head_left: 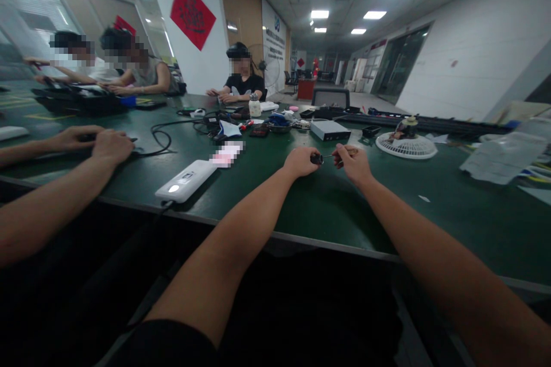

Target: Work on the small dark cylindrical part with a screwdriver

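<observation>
The left hand [298, 161] has its grip closed on the dark handle of a small screwdriver [317, 159], held in the air above the green table [275, 206], with a grey metal box [330, 130] beyond. The right hand [350, 163] has its grip pinched together at the far end of the thin metal shaft [328, 156], where the detail is too small to tell. The tool appears light and stiff and is best taken by the handle, as the slim shaft offers little purchase; a white round fan grille [407, 146] lies further right.
</observation>
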{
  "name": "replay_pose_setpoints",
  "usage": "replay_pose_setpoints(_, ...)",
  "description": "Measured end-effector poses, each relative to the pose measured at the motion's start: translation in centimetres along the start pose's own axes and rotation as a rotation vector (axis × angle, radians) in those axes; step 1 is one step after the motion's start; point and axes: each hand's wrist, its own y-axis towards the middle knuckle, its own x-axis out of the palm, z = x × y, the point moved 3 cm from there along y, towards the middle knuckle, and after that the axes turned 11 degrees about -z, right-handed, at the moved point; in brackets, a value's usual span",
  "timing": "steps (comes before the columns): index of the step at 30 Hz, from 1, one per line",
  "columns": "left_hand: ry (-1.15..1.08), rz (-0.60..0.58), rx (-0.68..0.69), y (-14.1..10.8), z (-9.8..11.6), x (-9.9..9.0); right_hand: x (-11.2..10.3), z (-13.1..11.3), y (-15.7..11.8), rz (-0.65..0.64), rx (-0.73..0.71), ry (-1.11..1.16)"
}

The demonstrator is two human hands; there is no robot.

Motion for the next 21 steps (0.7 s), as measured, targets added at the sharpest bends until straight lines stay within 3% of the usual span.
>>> replay_pose_setpoints(21,0.015,0.0,0.005,-0.06,0.04,0.06,-0.17,0.95,0.5,-0.001,0.084,0.038)
